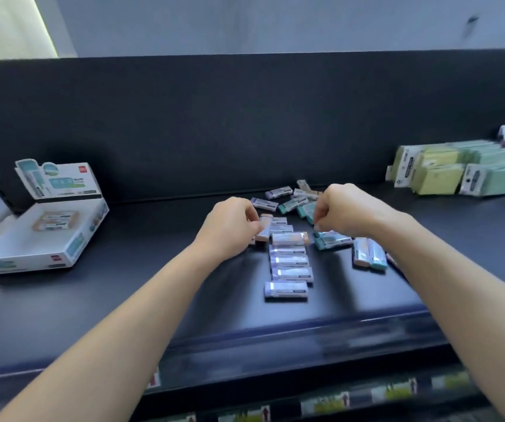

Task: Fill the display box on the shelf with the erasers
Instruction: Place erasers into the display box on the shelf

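A white display box (71,248) with a raised printed lid stands on the left of the dark shelf; a few erasers lie at its back. Several wrapped erasers lie mid-shelf: a purple column (289,263), a loose pile (291,201) behind, teal ones (332,240) and an upright pair (368,254) to the right. My left hand (230,226) is closed on a peach eraser (265,228) at the column's top left. My right hand (341,210) hovers over the teal erasers, fingers pinched together; whether it holds one is hidden.
Stacks of yellow and green sticky-note packs (455,172) sit at the back right, pink ones beyond. A dark back panel (245,123) closes the shelf behind. The shelf's front edge (275,333) has price labels on a lower rail below.
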### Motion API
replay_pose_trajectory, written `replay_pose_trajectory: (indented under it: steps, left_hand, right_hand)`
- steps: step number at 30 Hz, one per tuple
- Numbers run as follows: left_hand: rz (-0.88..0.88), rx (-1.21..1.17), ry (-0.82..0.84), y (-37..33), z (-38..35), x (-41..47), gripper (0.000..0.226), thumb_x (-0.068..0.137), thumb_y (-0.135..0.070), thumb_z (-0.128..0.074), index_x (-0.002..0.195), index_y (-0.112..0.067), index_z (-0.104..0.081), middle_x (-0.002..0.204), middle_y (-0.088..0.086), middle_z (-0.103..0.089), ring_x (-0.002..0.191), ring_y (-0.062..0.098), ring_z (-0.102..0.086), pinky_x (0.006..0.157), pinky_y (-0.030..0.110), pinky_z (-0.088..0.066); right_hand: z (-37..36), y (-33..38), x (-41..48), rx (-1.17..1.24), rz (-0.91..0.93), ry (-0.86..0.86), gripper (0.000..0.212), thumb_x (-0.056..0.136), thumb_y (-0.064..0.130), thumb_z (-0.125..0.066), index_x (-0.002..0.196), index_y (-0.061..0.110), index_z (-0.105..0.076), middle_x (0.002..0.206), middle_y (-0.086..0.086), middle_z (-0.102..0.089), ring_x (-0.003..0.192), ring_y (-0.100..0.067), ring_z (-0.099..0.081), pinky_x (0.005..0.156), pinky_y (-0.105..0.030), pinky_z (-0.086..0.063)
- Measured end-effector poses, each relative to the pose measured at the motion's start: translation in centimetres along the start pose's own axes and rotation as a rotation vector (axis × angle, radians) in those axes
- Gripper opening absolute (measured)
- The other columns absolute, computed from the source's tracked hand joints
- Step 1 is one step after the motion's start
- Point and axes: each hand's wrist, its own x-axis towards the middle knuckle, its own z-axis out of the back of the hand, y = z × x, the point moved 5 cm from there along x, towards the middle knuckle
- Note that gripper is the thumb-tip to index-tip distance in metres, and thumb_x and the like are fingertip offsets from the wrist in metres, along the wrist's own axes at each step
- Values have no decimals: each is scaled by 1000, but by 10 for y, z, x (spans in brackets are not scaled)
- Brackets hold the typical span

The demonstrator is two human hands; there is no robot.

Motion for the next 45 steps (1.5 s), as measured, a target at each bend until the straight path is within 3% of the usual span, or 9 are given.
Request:
replay_pose_trajectory:
  steps: [6,10,16,22,26,30,36,41,45]
  left_hand:
    - [194,0,43,2,-18,6,44,85,-43,-60,76,-1,-70,83,7,-75,81,28,-63,67,31,-46]
    - [240,-48,32,0,-18,5,46,79,-42,-66,74,4,-68,69,10,-66,61,20,-47,59,28,-39]
    - [229,-153,27,0,-10,0,17,74,-19,-70,66,-5,-63,67,8,-58,63,20,-44,57,27,-36]
    - [203,-379,25,25,19,-5,18,78,-20,-73,80,-3,-67,70,7,-63,58,15,-52,55,22,-43]
    - [214,-427,3,51,56,-17,12,83,-10,-66,92,-3,-68,75,6,-60,58,12,-51,50,14,-41]
    - [250,-490,-29,93,97,-29,7,83,-6,-62,81,-12,-64,75,3,-60,59,12,-57,49,14,-46]
    - [269,-557,-103,159,156,-55,8,81,-1,-67,84,-8,-66,65,3,-55,53,10,-46,51,15,-40]
    - [312,-572,-236,214,193,-72,22,76,3,-72,81,-12,-56,76,7,-58,59,12,-49,49,14,-42]
    - [314,-546,-322,244,214,-82,25,73,1,-75,79,-14,-57,78,3,-59,68,12,-51,59,18,-40]
  right_hand:
    - [-16,6,2,104,139,83,14,79,27,-73,89,18,-73,86,-2,-70,79,-16,-60,72,-28,-49]
    - [-23,11,6,85,193,139,13,76,25,-77,80,20,-65,80,-2,-67,77,-18,-59,69,-28,-48]
    - [-21,16,7,103,213,135,15,76,14,-75,79,15,-60,75,0,-62,69,-15,-52,60,-26,-44]
    - [-10,37,9,180,179,99,26,88,17,-62,113,20,-65,66,10,-47,59,-10,-47,53,-22,-37]
    - [-7,81,13,219,188,68,9,87,15,-61,92,18,-68,67,6,-56,60,-10,-50,54,-23,-40]
    - [-21,137,21,432,182,113,17,79,-2,-57,82,14,-62,74,-7,-68,59,-15,-60,55,-23,-48]
    - [-45,225,26,635,247,232,57,84,-8,-50,123,34,-49,77,-6,-61,65,-19,-70,66,-24,-57]
    - [-64,284,32,706,240,193,27,85,-5,-55,104,13,-56,80,-10,-62,61,-18,-65,54,-20,-56]
    - [-73,316,42,693,225,89,17,82,0,-62,85,14,-52,79,-7,-67,56,-12,-61,45,-15,-44]
